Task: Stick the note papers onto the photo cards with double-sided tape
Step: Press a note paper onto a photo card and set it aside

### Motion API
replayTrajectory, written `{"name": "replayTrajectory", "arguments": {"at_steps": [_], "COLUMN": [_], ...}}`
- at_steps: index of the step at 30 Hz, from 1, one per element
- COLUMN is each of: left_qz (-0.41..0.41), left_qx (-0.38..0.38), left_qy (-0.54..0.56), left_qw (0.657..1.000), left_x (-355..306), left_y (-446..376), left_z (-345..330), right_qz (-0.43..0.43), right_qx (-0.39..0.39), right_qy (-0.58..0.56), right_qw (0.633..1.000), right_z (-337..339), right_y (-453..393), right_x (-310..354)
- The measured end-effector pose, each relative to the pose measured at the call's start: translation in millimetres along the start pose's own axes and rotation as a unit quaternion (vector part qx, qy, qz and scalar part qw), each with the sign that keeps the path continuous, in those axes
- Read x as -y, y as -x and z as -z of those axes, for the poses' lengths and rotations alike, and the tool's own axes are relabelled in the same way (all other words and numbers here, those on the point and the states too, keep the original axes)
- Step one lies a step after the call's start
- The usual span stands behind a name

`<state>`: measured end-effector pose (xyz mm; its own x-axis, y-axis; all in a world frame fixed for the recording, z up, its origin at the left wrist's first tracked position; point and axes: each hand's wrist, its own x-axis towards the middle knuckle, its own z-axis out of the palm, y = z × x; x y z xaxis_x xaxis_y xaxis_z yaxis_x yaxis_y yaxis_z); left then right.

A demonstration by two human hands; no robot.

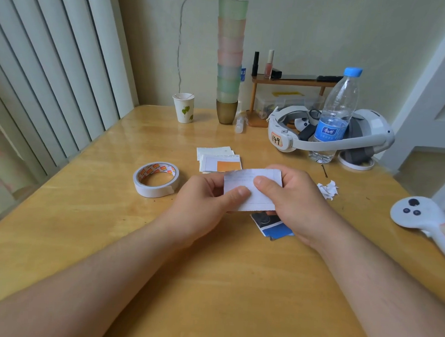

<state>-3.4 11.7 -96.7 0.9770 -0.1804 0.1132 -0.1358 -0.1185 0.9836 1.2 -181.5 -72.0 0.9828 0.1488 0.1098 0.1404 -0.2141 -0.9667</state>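
Both hands pinched one white note paper above the table: left hand at its left edge, right hand at its right. Photo cards lay just beneath, tape roll to the left.

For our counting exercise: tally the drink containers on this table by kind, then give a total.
Stacked plastic cups: 9 as far as the bands show
Paper cup: 1
Water bottle: 1
Total: 11
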Motion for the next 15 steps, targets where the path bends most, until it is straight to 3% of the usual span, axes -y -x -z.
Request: {"name": "replayTrajectory", "arguments": {"at_steps": [9, 15], "left_qz": [0.025, -0.013], "left_qx": [-0.022, -0.043], "left_qy": [0.047, -0.145], "left_qw": [0.998, 0.988], "left_x": [4.8, 2.5], "left_y": [-8.8, -10.3], "left_z": [7.9, 14.1], "right_qz": [-0.021, -0.022], "right_qx": [-0.006, -0.028], "right_qy": [0.034, 0.054], "right_qw": [0.999, 0.998], "right_z": [6.4, 4.8], "right_y": [-2.9, -3.2], "right_x": [-6.1, -5.7]}}
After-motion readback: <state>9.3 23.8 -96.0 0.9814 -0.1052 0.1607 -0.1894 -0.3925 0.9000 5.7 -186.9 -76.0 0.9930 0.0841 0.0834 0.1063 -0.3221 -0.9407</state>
